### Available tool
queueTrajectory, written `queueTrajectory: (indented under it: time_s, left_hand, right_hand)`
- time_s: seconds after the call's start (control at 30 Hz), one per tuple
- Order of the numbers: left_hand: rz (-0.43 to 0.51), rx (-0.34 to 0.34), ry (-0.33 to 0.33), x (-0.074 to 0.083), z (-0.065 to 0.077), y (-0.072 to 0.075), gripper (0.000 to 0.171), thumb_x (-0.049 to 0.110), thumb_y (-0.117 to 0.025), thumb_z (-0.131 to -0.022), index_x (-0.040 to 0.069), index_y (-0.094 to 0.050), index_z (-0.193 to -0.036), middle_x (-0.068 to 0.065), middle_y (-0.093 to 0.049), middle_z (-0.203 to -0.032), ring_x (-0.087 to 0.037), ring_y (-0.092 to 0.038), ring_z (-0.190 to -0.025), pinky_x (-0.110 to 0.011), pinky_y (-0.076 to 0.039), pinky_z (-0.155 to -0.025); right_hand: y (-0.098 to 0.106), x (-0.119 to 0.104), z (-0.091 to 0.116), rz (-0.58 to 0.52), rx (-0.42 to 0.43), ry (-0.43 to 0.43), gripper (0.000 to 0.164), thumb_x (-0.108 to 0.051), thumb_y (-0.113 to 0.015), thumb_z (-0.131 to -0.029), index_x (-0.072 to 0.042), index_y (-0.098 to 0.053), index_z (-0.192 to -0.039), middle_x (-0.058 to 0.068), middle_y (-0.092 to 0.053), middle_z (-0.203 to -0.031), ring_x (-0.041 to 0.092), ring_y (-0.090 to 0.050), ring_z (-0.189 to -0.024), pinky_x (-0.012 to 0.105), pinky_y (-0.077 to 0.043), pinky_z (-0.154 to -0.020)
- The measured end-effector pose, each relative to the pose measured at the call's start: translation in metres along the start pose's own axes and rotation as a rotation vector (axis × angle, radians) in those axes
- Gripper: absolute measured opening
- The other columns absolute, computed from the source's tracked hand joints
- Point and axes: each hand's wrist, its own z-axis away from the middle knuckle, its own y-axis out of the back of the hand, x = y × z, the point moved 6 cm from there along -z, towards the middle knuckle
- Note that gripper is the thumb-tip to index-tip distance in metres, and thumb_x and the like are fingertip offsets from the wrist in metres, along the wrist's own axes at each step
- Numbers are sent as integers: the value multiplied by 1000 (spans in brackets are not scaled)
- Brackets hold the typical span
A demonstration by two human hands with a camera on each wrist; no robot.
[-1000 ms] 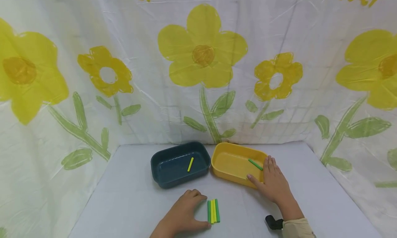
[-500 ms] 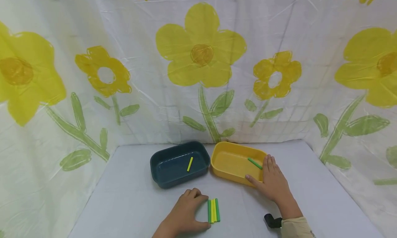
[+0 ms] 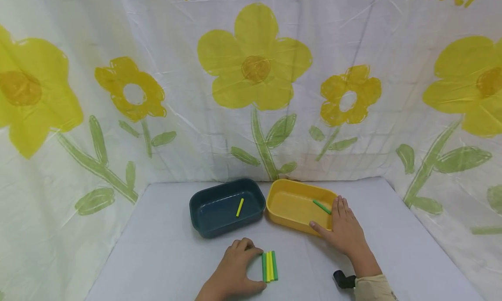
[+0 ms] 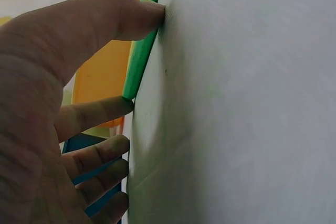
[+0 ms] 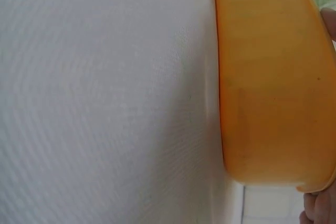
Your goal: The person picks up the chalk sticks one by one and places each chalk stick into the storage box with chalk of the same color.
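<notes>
In the head view, my left hand [image 3: 235,268] spans the leftmost green stick [image 3: 264,267] of a row on the table. The left wrist view shows the thumb at one end of this green stick [image 4: 139,59] and the index fingertip at the other; the remaining fingers are spread. Beside it lie yellow sticks [image 3: 269,267] and another green stick [image 3: 275,265]. My right hand [image 3: 345,229] rests on the right end of the yellow bin [image 3: 292,226], fingers straight and thumb apart on the front rim. A green stick [image 3: 322,207] lies inside that bin.
A dark blue bin [image 3: 231,230] stands left of the yellow one, nearly touching it, with a yellow stick [image 3: 240,207] inside. A black object [image 3: 344,280] shows by the right wrist. A flower-printed curtain [image 3: 188,131] hangs behind the table [image 3: 149,244].
Both hands stay almost in place. The left thumb and index remain at the green stick's ends; the head view shifts slightly.
</notes>
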Motion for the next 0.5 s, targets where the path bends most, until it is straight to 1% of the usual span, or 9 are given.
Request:
queueTrajectory:
  time_s: [0.3, 0.5]
  left_hand:
    - [4, -5, 10, 0, -1, 1, 71, 70, -82, -75, 32, -71, -134, 12, -56, -126, -14, -50, -117, -49, -51, -106]
    - [-1, 7, -1, 3, 0, 4, 70, 67, -82, -75, 30, -71, -134, 11, -58, -125, -14, -51, -116, -48, -51, -106]
  right_hand:
    - [0, 0, 0, 4, -2, -2, 129, -85, -49, -93, 16, -8, -163, 36, -7, -173, 53, -9, -161, 68, -16, -129]
    - [1, -1, -1, 4, 0, 2, 129, -84, -50, -94, 17, -9, -163, 36, -8, -172, 54, -10, -161, 68, -16, -129]
